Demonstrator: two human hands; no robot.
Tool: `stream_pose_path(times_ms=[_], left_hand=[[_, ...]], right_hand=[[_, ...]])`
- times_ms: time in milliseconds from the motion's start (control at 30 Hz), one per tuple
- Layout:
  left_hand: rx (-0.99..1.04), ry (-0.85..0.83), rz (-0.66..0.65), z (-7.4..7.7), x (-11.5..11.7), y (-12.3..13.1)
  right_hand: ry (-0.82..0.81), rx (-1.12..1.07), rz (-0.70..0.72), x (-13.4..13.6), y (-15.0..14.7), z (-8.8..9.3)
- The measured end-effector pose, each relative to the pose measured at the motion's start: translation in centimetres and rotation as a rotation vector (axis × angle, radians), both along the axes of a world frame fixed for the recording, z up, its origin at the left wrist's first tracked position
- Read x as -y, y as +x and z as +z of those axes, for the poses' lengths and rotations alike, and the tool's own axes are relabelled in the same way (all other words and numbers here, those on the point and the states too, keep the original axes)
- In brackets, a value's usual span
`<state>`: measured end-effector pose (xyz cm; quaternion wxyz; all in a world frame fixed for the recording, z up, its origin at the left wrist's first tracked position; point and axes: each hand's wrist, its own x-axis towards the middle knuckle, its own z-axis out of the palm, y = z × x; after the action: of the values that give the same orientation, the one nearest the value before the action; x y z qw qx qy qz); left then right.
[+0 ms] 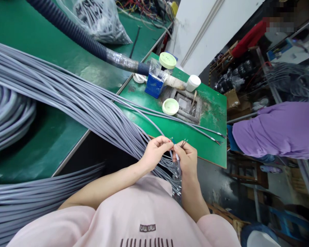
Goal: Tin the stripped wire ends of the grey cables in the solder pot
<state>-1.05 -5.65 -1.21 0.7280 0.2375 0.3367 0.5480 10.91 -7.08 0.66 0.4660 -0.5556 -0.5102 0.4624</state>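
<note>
The small green surface (213, 106) carries a square frame (197, 109). From the frame: blue box (153, 85), 10 o'clock; pale dish (170, 106), 9 o'clock; two gray cables (180, 120), 6 o'clock. The large green surface (100, 72) carries, from view center: filled bag (100, 20), 11 o'clock; cable bundle (74, 92), 9 to 10; cable coil (7, 120), 9.

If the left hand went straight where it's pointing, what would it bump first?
Most likely the right hand: the left hand points toward it, and they're close together. Whether they touch is hard to tell.
</note>
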Motion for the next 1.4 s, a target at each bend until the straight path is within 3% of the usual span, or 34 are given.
stream_pose_path(times_ms=[467,1400], left_hand=[[0.035,-0.024,-0.034,-0.52,-0.13,0.2],[0.028,-0.032,-0.003,-0.58,-0.04,0.3]], right_hand=[[0.036,0.109,-0.012,0.0,-0.08,0.38],[-0.015,0.069,-0.002,-0.01,-0.33,0.6]])
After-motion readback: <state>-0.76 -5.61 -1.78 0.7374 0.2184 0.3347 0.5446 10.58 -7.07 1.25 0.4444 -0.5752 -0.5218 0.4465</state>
